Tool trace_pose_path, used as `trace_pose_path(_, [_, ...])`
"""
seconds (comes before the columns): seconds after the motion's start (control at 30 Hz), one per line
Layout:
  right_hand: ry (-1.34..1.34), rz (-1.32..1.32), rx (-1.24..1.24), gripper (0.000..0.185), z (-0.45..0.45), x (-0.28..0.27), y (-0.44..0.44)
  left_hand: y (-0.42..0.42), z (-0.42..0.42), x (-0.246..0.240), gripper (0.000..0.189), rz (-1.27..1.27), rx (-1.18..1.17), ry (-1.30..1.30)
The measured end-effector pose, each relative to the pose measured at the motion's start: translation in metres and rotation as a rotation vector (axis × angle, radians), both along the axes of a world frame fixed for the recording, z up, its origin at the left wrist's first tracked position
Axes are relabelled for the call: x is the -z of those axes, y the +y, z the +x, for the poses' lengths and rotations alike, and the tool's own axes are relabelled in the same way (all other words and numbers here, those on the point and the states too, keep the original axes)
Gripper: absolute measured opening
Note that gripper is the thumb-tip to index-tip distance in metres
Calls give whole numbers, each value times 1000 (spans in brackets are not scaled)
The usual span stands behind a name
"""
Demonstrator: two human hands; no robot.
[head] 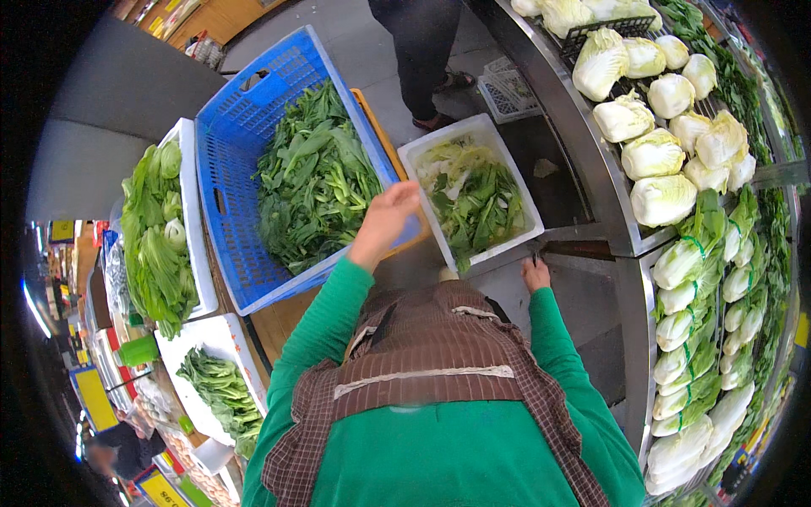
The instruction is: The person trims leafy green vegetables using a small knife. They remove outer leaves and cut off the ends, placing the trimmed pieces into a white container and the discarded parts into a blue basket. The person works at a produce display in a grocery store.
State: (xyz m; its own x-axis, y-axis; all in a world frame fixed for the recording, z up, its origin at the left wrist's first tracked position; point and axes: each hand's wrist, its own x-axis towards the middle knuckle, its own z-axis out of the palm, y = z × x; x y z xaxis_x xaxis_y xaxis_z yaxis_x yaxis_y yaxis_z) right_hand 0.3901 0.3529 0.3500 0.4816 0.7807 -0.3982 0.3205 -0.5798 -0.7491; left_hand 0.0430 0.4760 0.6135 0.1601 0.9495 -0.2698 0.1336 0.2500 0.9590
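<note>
My left hand (389,215) is raised over the near right corner of a blue plastic crate (231,161), with no object visible in it. Loose leafy greens (317,177) with thick pale stems fill much of that crate. Lower and to the right, my right hand (536,274) is closed around a small dark tool (536,258), mostly hidden by the fingers. Just beyond that hand, on the floor side, is a white foam box (514,239). It contains pale cabbage leaves (453,158) and darker green leaves (485,209), some hanging over its near edge.
A metal display rack (633,234) with napa cabbages (662,193) and banded greens (681,336) runs along the right. Lettuce (158,247) and bundled greens (218,386) stand in white boxes at left. A person's legs (421,57) are beyond the foam box, near a white basket (507,95).
</note>
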Motion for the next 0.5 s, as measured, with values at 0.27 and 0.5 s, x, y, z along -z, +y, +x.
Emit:
trace_pose_path(0.27, [-299, -694, -384, 26, 30, 142, -169, -5, -20, 15, 21, 20, 53, 2])
trace_pose_path(0.5, [-316, -755, -320, 33, -50, 136, -214, 9, -62, 47, 16, 362, 20, 249])
